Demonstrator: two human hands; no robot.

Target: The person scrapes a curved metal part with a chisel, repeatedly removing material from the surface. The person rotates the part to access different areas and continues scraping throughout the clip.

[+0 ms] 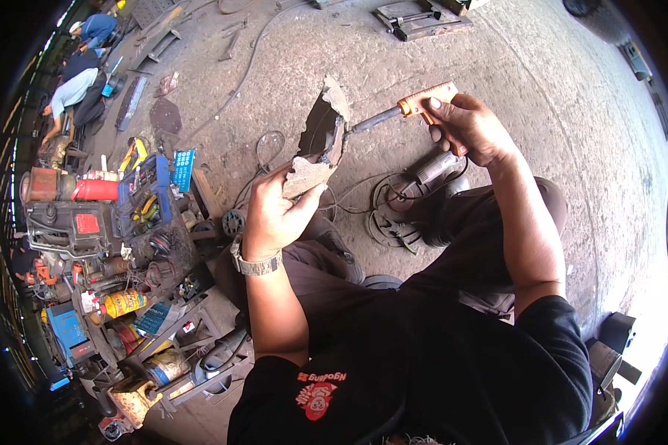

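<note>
Concrete floor [542,96], grey, stained and gritty, spreads under everything, with cables, metal scraps and an angle grinder [430,172] lying on it. At the left a cluttered rack [137,222] holds tools, cans and wires. The left hand [274,215] is closed around a jagged metal shard [321,144] held up over the knees; the right hand [471,130] grips an orange-handled electrode holder [423,102], its tip touching the shard.

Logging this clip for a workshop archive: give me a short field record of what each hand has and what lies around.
left hand: holds a jagged, broken metal piece up by its lower edge
right hand: gripped on an orange-handled tool, its dark tip at the piece
wrist: metal watch
floor: concrete, cables, angle grinder
left side: cluttered tool rack
</note>
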